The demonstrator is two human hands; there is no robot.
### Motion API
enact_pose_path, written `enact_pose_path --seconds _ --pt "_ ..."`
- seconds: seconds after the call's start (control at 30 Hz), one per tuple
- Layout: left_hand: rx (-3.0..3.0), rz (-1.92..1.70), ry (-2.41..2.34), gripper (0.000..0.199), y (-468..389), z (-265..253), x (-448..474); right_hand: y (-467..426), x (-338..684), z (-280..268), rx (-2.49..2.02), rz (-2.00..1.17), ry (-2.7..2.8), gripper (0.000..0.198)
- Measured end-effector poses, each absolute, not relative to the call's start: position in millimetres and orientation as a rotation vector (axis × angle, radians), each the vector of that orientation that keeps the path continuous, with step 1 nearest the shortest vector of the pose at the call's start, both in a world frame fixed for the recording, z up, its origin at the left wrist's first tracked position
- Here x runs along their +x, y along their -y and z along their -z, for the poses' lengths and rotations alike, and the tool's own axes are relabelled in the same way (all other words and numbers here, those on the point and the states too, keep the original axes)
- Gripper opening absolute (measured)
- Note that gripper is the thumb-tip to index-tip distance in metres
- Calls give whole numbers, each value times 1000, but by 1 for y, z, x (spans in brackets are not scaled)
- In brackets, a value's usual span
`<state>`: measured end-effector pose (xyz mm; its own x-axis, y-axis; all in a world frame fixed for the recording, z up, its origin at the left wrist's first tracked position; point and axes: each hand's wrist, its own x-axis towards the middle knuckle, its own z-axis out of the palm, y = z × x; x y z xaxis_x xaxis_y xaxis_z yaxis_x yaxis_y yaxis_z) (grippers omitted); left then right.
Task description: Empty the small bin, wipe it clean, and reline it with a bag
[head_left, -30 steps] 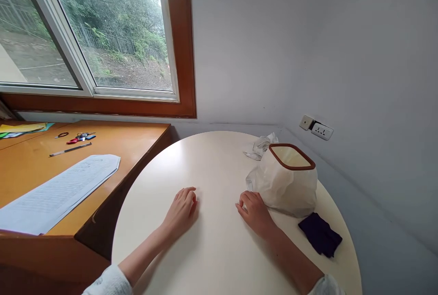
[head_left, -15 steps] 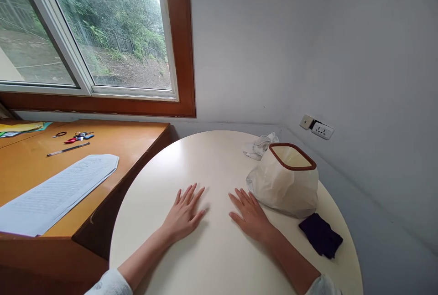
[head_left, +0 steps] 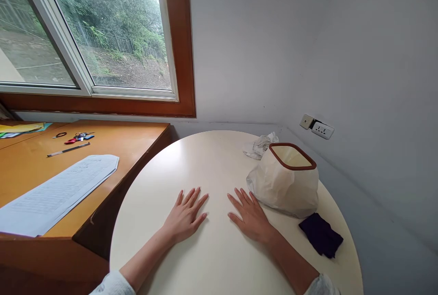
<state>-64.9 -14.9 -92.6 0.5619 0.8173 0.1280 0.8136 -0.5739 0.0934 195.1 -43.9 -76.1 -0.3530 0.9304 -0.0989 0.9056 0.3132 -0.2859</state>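
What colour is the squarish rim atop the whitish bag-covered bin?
Squarish rim: reddish brown, clearest in the head view.

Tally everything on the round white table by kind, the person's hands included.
Hands: 2, the left hand and the right hand
Bag-covered bin: 1
Dark purple cloth: 1
Crumpled see-through plastic: 1
Total: 5

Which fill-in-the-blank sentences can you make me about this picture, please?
The left hand and right hand rest on the round, pale ____.
The dark cloth lies nearer the person's ____ hand.
The white container has a ____ rim.
Trees show through the ____.

Missing words: table; right; brown; window.
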Motion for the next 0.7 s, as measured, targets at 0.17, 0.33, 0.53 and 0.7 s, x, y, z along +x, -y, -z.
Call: enact_pose_path --seconds 0.17,0.33,0.53,0.7 --pt "2740 -237 -1434 56 15 92 -64 44 195 76 -1744 -437 2471 55" --pt "2728 -223 -1432 56 15 92 -64 45 195 75 -1732 -436 2462 56" --pt "2730 -235 -1430 56 16 91 -64 45 195 74 -1747 -455 2470 56" --pt "2727 -229 -1432 56 16 90 -63 45 195 75 -1742 -454 2467 56"
